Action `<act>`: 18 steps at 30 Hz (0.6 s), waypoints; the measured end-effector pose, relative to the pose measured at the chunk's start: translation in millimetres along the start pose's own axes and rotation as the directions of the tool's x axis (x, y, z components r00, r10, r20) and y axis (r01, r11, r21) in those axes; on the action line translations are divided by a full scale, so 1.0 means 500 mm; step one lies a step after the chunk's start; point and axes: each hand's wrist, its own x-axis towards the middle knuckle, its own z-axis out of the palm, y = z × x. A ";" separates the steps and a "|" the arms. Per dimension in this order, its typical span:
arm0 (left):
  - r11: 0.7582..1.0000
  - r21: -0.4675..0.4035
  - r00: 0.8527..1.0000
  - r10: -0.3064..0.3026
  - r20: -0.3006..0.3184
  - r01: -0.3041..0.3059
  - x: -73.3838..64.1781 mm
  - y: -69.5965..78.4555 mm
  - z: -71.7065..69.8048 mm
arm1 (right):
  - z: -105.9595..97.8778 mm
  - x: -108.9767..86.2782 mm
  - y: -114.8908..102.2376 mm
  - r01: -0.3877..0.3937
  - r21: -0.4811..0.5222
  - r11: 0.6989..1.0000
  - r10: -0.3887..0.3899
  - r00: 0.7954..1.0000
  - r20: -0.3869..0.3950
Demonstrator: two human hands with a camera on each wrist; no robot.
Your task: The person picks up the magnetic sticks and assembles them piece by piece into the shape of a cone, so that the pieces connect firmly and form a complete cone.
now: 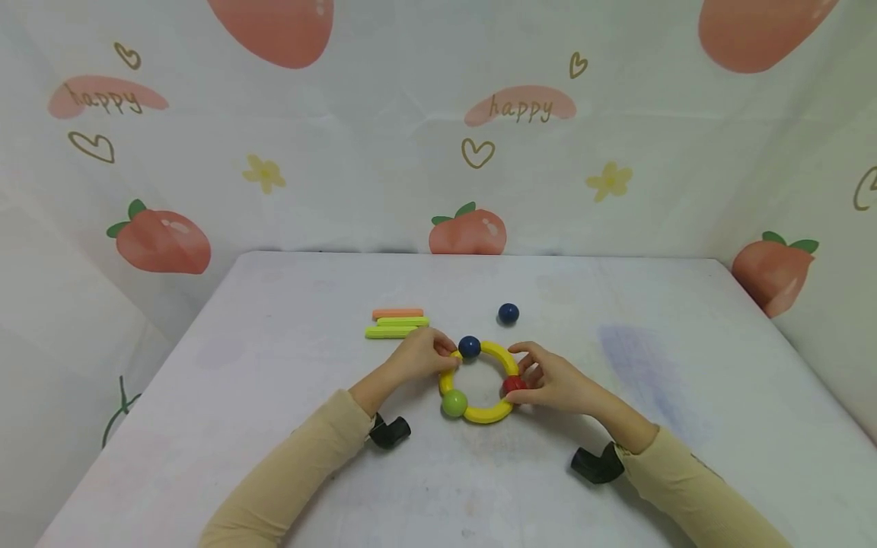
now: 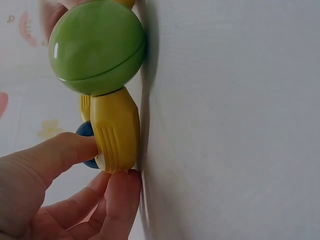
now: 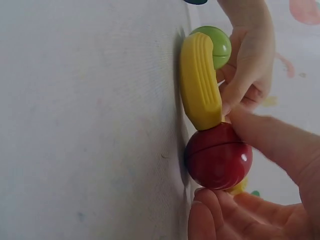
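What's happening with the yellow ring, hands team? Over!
Left hand pinching a yellow curved piece. Right hand gripping the red ball. Yellow ring looks joined up. Loose blue ball beyond, not blocking.

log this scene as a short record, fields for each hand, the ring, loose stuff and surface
left: hand pinches the yellow arc between the ring's blue and green balls
right: hand grips the ring at its red ball
ring: yellow arcs joined by blue ball, green ball and red ball
loose: another blue ball beyond the ring; orange stick and two yellow-green sticks beyond the left hand
surface: white table
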 end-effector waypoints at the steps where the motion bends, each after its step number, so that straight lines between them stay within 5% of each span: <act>1: 1.000 -0.008 1.000 -0.002 0.002 0.002 0.001 -0.001 -0.001 | 0.000 0.000 0.000 0.004 -0.002 1.000 -0.004 1.000 -0.005; 9: 0.997 -0.083 0.999 0.004 0.032 -0.002 0.003 -0.007 -0.004 | -0.003 0.004 0.003 -0.019 -0.029 0.999 0.018 0.999 -0.035; 18: 0.999 -0.048 0.994 0.002 0.111 0.004 -0.012 -0.021 -0.011 | -0.004 0.008 0.003 -0.049 -0.042 0.998 0.048 0.998 -0.034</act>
